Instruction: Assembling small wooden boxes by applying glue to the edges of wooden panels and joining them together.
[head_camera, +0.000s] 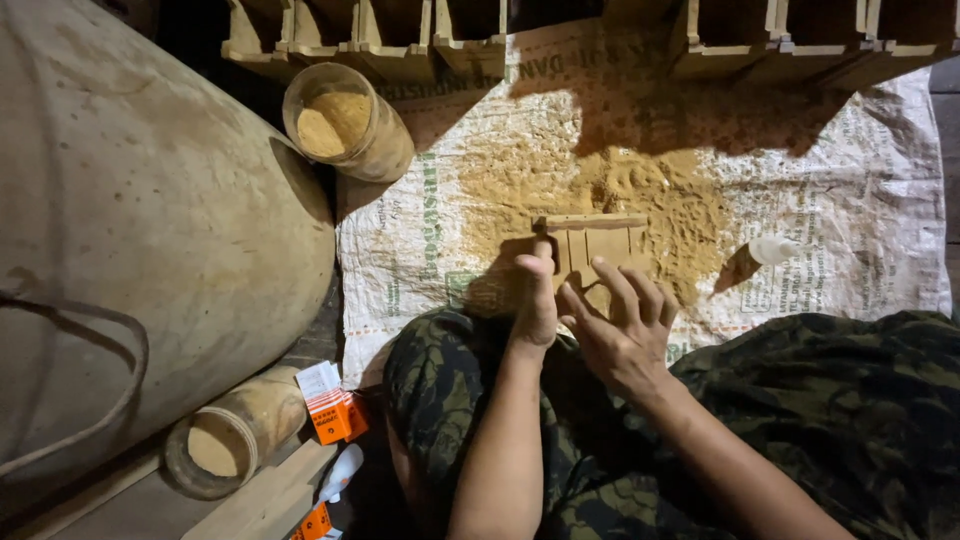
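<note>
A small flat wooden piece (598, 243) with slots lies over a heap of sawdust (650, 195) on a white woven sack (860, 190). My left hand (537, 297) grips its left edge, thumb up against the piece. My right hand (620, 325) rests with fingers spread on the lower part of the piece, pressing it. Both forearms come up from my lap, which is covered by camouflage trousers (880, 400).
A big round dusty vessel (140, 220) fills the left. A jar of sawdust (345, 120) stands by it, another jar (232, 435) lies lower left near orange-white small boxes (330, 405). Wooden frames (400, 35) line the top edge. A small white bottle (773, 250) lies on the sack.
</note>
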